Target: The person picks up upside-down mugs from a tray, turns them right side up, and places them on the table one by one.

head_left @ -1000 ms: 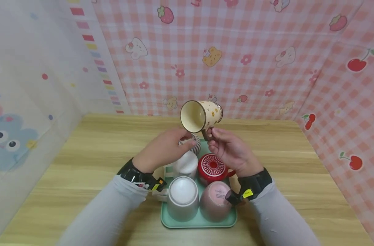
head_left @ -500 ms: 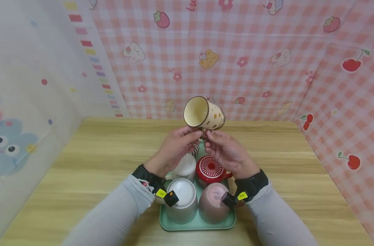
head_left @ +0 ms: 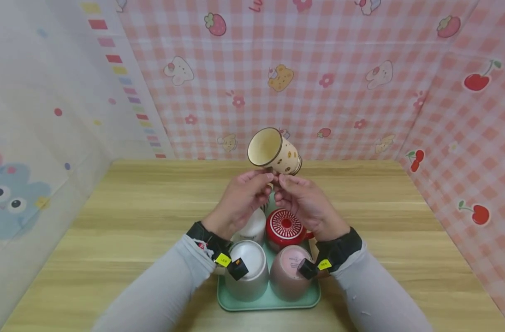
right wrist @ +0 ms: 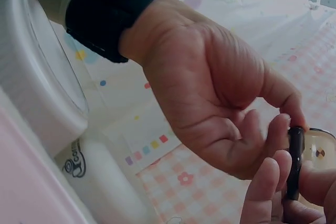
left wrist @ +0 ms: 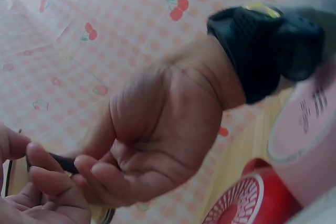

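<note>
A cream mug [head_left: 290, 156] with a brown rim and small brown-yellow motifs is held in the air above the tray's far end in the head view. It lies tilted on its side, its mouth facing left and towards me. My left hand [head_left: 240, 199] pinches the dark handle on its left side. From the other side my right hand [head_left: 309, 206] pinches the same handle between thumb and fingers. In the right wrist view the dark handle [right wrist: 295, 163] shows between the fingertips of both hands; fingers cover part of it.
Below the hands, a mint-green tray [head_left: 269, 303] bears upside-down mugs: a red one [head_left: 286, 225], a pink one [head_left: 291, 276], a greyish-white one [head_left: 247, 281] and a white one [head_left: 253, 227]. A striped mug behind is mostly hidden. Patterned cloth walls [head_left: 339, 106] border the wooden table [head_left: 152, 207].
My left hand has risen from near the striped mug to the cream mug's handle and taken hold of it. The mug has tipped a little, its mouth turning slightly upward.
</note>
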Demonstrator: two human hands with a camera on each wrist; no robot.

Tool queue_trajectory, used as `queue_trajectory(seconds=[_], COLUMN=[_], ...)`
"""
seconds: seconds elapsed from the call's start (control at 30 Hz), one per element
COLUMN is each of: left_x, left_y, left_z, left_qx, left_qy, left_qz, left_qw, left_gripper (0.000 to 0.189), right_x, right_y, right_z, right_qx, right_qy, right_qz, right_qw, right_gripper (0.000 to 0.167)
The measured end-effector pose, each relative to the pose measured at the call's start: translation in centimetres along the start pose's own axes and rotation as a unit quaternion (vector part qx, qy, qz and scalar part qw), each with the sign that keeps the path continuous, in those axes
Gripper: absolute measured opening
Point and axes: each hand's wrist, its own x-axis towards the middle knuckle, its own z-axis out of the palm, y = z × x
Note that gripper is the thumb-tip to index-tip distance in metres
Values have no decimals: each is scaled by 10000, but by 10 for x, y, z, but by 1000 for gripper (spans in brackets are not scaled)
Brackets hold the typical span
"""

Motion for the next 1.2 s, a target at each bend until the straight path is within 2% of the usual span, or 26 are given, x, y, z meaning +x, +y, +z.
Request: queue_trajectory(seconds=[0.13, 0.33, 0.53, 0.63, 0.73, 0.8, 0.87, 1.0, 1.1, 1.2], left_x=[1, 0, 0, -1, -1, -1, -2, -1, 1, 5], left_y=[1, 5, 8, 9, 12, 14, 16, 21, 24, 28], left_z=[3, 6, 8, 8, 7, 5, 2, -6, -15, -27], left_qx=[-140, 148, 257, 368, 603, 751, 846, 817, 929, 1291], left_qy=[-58, -331, -452, -519, -572, -617, -643, -647, -465, -90], left_qz=[-9, -219, -214, -213, -168, -90, -10, 115, 183, 304], left_qw=[9999, 9991, 9984, 9977, 9964, 9952, 9943, 9945, 9944, 9911], left_gripper=[10, 16, 14, 15, 18, 20, 22, 24, 26, 27], right_x=[0, 0, -2, -4, -6, -7, -9, -18, -25, -31], right_y=[0, 0, -2, -2, -4, -6, -9, -17, -22, -24], right_z=[0, -3, -4, -4, -4, -4, -2, 0, 0, -3], right_qx=[-27, -314, -625, -841, -1327, -1857, -2487, -3602, -4209, -4690], right_qy=[-56, -329, -402, -373, -297, -234, -157, -89, -71, -113], right_qz=[22, -27, -39, -67, -123, -185, -256, -521, -692, -820], right_qw=[10000, 9990, 9972, 9957, 9906, 9822, 9681, 9314, 9044, 8793], right_gripper=[30, 34, 34, 32, 25, 23, 28, 35, 37, 40])
